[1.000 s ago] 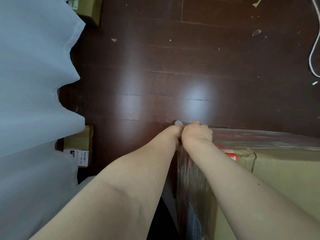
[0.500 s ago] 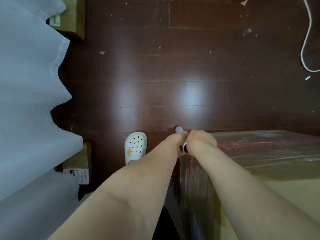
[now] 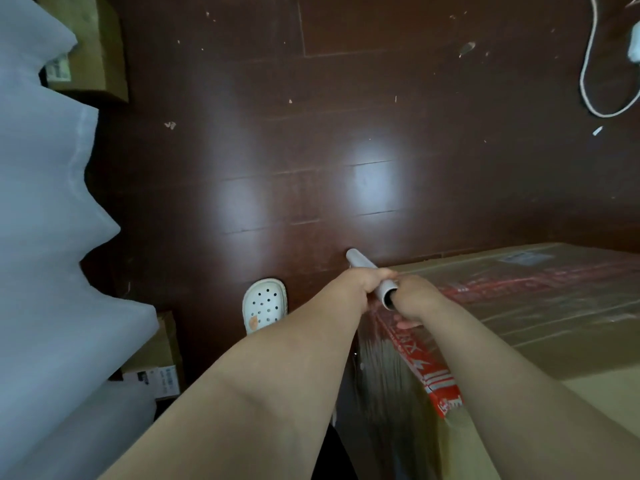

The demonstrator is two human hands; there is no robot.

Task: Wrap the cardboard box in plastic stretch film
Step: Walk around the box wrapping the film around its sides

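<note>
Your left hand (image 3: 360, 285) was curled tight around the grey film roll (image 3: 367, 268), which lay tilted at the near left corner of the cardboard box (image 3: 540, 368). Your right hand (image 3: 414, 298) was closed on the roll's open near end, knuckles up, though its fingertips were hidden. The box stood on the dark wooden floor (image 3: 311, 150) at lower right, with stretch film (image 3: 382, 382) lying shiny over its top and left side, and red print showing through. A white clog (image 3: 265, 304) stood just left of your forearm. A white cable (image 3: 588, 81) lay well apart at upper right.
</note>
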